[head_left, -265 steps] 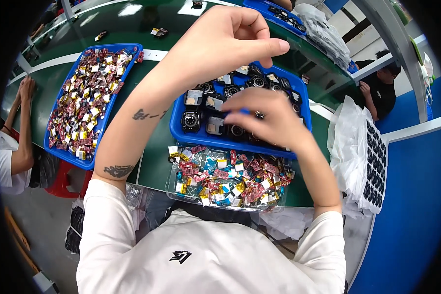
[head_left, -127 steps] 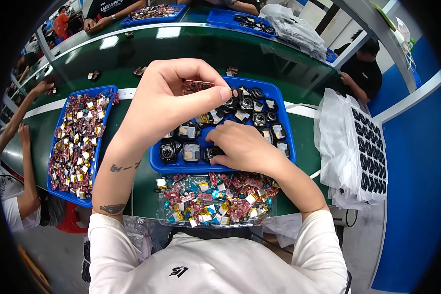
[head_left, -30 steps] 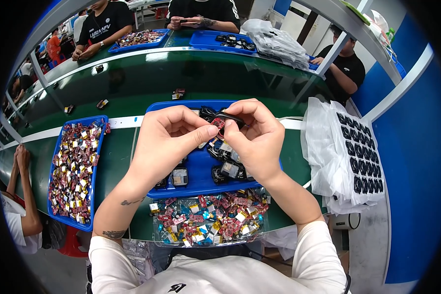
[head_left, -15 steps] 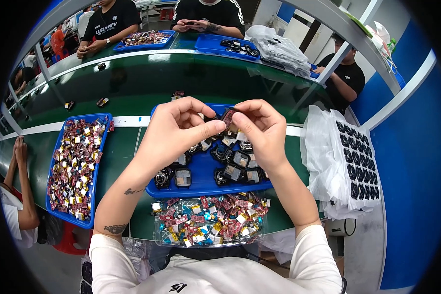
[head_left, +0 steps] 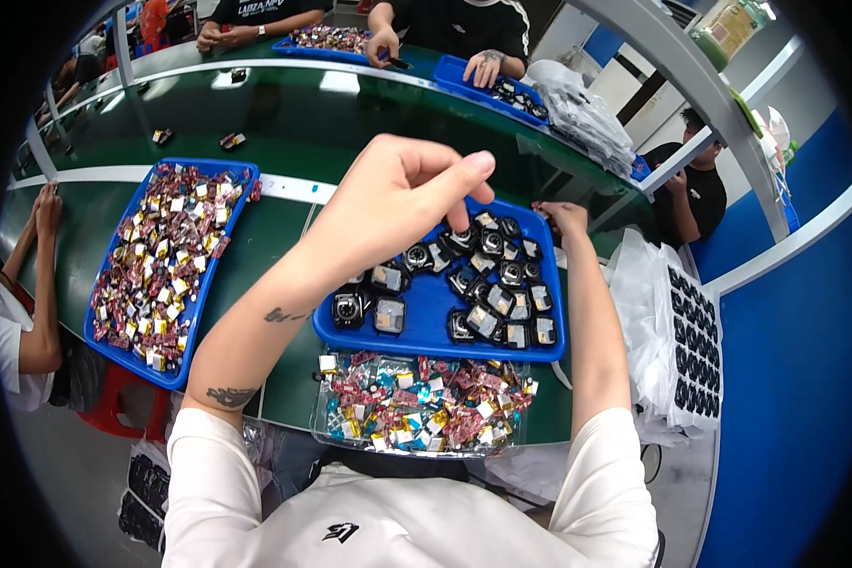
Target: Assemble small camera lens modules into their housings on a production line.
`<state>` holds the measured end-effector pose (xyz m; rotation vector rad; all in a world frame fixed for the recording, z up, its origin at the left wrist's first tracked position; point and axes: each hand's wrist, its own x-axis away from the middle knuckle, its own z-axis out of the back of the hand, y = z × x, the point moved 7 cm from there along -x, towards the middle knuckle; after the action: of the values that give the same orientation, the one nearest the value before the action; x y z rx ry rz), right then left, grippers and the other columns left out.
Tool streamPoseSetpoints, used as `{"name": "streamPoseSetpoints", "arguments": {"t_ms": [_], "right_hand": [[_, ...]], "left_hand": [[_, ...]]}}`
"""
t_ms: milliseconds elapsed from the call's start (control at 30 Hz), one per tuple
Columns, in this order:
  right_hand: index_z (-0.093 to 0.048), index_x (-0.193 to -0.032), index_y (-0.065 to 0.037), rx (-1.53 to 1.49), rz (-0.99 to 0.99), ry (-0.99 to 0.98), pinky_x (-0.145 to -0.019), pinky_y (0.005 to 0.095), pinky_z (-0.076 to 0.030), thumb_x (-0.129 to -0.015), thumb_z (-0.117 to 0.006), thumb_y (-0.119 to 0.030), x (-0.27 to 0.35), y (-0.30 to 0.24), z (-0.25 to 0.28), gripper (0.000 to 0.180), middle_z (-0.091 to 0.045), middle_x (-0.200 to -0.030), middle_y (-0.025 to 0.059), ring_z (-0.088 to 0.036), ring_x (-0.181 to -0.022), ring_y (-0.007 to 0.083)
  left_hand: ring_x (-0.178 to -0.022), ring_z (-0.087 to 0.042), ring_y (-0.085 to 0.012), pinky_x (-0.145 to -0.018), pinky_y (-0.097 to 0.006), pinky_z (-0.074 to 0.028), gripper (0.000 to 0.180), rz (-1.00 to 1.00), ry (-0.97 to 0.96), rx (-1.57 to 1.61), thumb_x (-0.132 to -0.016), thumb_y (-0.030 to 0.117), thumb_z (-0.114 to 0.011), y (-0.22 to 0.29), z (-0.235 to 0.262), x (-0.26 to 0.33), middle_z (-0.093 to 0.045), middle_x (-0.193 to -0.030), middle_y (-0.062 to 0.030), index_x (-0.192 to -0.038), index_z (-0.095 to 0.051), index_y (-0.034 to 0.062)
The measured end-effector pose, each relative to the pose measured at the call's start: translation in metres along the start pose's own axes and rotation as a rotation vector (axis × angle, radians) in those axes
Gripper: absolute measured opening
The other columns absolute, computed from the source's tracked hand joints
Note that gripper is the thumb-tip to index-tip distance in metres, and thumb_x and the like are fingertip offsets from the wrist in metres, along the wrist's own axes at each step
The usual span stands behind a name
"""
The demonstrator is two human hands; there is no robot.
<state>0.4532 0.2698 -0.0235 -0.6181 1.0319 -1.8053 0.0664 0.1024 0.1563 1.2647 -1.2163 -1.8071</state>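
My left hand point(head_left: 412, 194) hovers over the far left part of a blue tray point(head_left: 417, 343). Its fingers are curled with the thumb across them; whatever they may hold is hidden. Beneath it, several black watch-like casings point(head_left: 391, 315) lie in the tray, some with a pale grey inner face up, others with a round lens-like part. My right hand point(head_left: 568, 220) reaches past the tray's far right corner, fingers pinched on a small reddish part point(head_left: 540, 204). A clear tray point(head_left: 320, 426) on the near side contains red circuit boards with white and yellow battery cells point(head_left: 426, 402).
A long blue tray point(head_left: 93, 327) heaped with similar boards stands left. White plastic sheeting point(head_left: 625, 293) and a sheet of black parts point(head_left: 696, 341) sit right. Loose pieces point(head_left: 232, 141) dot the green bench point(head_left: 284, 114). Co-workers sit opposite, one with a hand point(head_left: 486, 66) at another blue tray point(head_left: 454, 74).
My hands have parted from the small dark piece they held together. The right hand has swung to the tray's far right corner; the left stays over the tray. The view has shifted.
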Motion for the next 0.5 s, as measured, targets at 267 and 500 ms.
{"name": "streamPoseSetpoints", "arguments": {"t_ms": [267, 500], "right_hand": [[-0.069, -0.091, -0.003, 0.353, 0.619, 0.184, -0.068, 0.0314, -0.049, -0.079, -0.068, -0.022, 0.071, -0.104, 0.007, 0.023, -0.066, -0.083, 0.012, -0.065, -0.075, 0.0199], [-0.065, -0.093, -0.003, -0.008, 1.357, -0.727, -0.061, 0.0275, -0.048, -0.076, -0.071, -0.008, 0.342, -0.194, -0.074, 0.019, -0.064, -0.08, 0.0067, -0.061, -0.069, 0.0163]], "left_hand": [[-0.059, -0.057, -0.0047, -0.055, -0.018, -0.043, 0.039, -0.09, 0.046, -0.104, -0.086, 0.037, -0.064, -0.006, 0.004, -0.003, -0.061, -0.06, -0.0015, -0.07, -0.069, 0.0017], [-0.04, -0.038, -0.0034, -0.04, -0.02, -0.03, 0.044, 0.076, -0.09, -0.145, -0.09, 0.029, -0.06, -0.004, -0.004, 0.005, -0.05, -0.045, 0.0001, -0.057, -0.063, 0.0]]}}
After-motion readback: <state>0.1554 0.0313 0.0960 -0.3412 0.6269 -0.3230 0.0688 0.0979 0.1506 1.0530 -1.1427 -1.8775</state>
